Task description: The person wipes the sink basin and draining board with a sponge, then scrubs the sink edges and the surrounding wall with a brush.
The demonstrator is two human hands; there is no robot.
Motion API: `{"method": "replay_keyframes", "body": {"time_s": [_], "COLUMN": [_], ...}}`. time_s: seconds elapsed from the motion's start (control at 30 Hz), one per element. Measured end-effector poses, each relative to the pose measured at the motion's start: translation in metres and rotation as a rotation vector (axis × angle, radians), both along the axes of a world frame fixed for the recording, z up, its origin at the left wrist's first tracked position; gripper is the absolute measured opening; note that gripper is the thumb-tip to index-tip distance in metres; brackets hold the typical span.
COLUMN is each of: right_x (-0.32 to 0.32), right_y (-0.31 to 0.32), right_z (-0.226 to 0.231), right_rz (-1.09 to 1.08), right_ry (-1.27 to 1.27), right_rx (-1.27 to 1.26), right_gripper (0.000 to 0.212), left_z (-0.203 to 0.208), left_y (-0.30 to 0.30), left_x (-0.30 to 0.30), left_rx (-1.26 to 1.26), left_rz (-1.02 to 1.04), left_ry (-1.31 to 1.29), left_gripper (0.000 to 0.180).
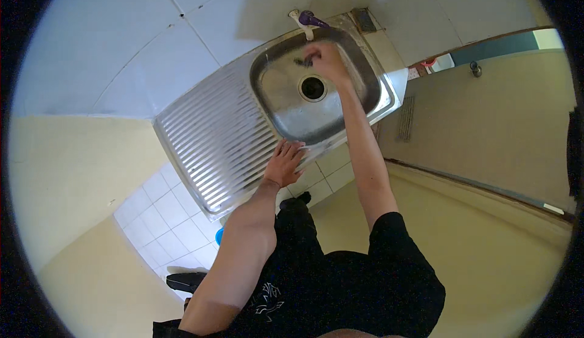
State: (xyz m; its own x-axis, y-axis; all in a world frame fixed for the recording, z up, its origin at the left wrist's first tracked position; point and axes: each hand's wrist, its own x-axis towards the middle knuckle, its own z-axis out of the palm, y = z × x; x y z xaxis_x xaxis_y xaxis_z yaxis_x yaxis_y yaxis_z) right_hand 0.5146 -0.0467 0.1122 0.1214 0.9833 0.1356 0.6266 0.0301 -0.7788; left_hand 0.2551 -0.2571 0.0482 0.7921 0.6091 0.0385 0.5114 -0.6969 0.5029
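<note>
Resting the left hand (pixel 284 164) on a ribbed metal sink (pixel 213 132).

In the upper middle of the frame, the right hand (pixel 331 64) has blurred fingers (pixel 313 51), and a small dark thing (pixel 298 62) at them is too unclear to identify or to tell whether it is held. Lower, left of centre, the left forearm (pixel 243 247) hides most of a blue object (pixel 219 236). The right rim cuts off a black shape (pixel 574 155).
</note>
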Motion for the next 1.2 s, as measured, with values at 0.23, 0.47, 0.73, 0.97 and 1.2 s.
{"method": "replay_keyframes", "body": {"time_s": [0.23,0.47,0.73,0.97,1.2], "right_x": [0.015,0.029,0.01,-0.026,0.0], "right_y": [0.02,0.055,0.041,0.005,0.03], "right_z": [-0.071,-0.08,-0.05,0.02,0.079], "right_rz": [-0.034,-0.041,0.084,0.131,-0.007], "right_ry": [-0.067,-0.028,-0.117,-0.229,-0.108], "right_rx": [-0.225,-0.18,-0.052,0.119,0.08], "right_gripper": [0.035,0.034,0.027,0.026,0.03], "left_z": [0.005,0.0,-0.004,-0.004,-0.001], "left_y": [0.004,0.004,0.006,0.003,0.005], "left_x": [0.003,0.007,0.006,0.0,0.008], "left_rx": [-0.049,-0.037,-0.046,-0.008,-0.067], "left_rz": [-0.017,-0.017,-0.021,0.004,-0.037], "left_ry": [0.018,-0.044,-0.075,-0.117,0.023], "left_gripper": [0.064,0.066,0.066,0.062,0.063]}}
